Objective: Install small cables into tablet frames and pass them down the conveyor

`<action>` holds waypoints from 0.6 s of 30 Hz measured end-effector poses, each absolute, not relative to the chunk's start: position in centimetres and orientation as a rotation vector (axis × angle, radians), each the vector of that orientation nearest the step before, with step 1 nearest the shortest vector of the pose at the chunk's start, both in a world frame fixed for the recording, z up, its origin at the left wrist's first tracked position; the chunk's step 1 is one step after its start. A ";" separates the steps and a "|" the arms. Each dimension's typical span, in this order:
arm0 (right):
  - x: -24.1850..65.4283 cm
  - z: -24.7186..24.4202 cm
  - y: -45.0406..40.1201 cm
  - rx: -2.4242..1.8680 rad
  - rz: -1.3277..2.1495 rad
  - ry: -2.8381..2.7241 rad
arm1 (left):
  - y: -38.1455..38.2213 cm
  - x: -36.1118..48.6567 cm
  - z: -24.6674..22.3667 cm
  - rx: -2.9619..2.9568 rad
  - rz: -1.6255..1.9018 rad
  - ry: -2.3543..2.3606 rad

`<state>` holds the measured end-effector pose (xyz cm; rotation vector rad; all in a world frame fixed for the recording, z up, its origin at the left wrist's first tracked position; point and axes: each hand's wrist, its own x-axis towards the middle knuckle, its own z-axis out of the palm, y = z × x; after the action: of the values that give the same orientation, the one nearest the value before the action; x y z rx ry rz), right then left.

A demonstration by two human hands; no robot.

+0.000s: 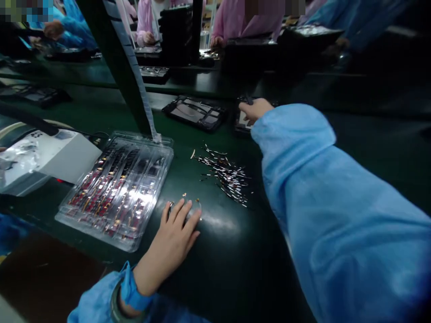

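Note:
My left hand (177,231) lies palm down on the dark green bench, fingers spread. Small shiny pieces with gold-coloured ends (197,200) lie at its fingertips. Farther off, my right hand (257,110) is closed at a black tray (240,128) with a pale panel inside. A short dark piece (249,99) sticks up from its fingers; its kind cannot be made out. Between the hands lies a loose heap of thin black and silver strips (229,175). Left of my left hand, a clear plastic tray (148,215) holds rows of small flex-like parts in its slots.
Another black tray (195,112) sits at mid bench. A slanted dark post (117,67) with a white strip rises behind the clear tray. A white box-shaped device (70,154) stands left. Across the bench, people in pink (249,22) and blue work beside stacked black trays (175,36).

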<state>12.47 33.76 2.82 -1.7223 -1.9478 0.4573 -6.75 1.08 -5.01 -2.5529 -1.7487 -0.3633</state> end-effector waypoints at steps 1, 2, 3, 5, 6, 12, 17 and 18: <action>13.5 4.1 33.0 -1.823 0.465 -1.942 | 1.1 -6.7 -5.0 -2.550 -0.370 -1.735; 14.5 5.4 32.0 -1.906 0.466 -1.935 | 1.2 -6.6 -5.0 -2.548 -0.376 -1.713; 15.6 6.7 30.8 -1.966 0.457 -1.935 | 1.3 -6.5 -5.0 -2.546 -0.380 -1.687; 17.6 8.9 28.1 -2.046 0.411 -1.958 | 1.4 -6.4 -5.1 -2.540 -0.376 -1.634; 18.5 9.7 26.7 -2.072 0.376 -1.998 | 1.5 -6.2 -5.1 -2.535 -0.376 -1.610; 22.4 8.2 19.6 -2.125 0.278 -2.281 | 1.4 -5.1 -5.7 -2.496 -0.415 -1.538; 24.6 2.2 15.6 -1.948 0.260 -2.355 | 0.9 -3.8 -5.4 -2.553 -0.449 -1.472; 24.8 1.1 15.0 -1.876 0.259 -2.358 | 0.9 -3.5 -5.3 -2.568 -0.455 -1.461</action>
<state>24.80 15.00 1.12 -1.8755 -2.3582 0.2590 -3.50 0.86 -5.28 -2.5676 -1.4605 -0.4553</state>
